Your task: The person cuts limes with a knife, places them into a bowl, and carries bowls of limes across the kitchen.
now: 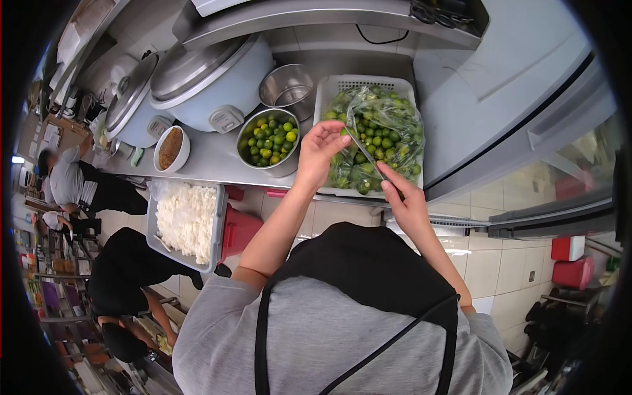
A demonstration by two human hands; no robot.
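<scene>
My right hand [404, 199] is wrapped around the handle of a knife [361, 146], whose narrow blade points up and left. The blade's tip meets the fingers of my left hand [322, 149], which are pinched together; whatever lies between them is too small to make out. Both hands are over a white perforated basket [321, 92]. Inside it, small green limes [376, 137] sit in an open clear plastic bag [407, 118]. Left of my left hand stands a steel pot [287, 167] of green and yellowish limes [270, 139].
Behind the pot is another steel pot [288, 85]. Two large lidded cookers [201, 99] and a white bowl of brown food [172, 149] stand to the left. A tub of white rice [187, 220] is below the counter edge. Two people work at left; a refrigerator door [500, 85] is at right.
</scene>
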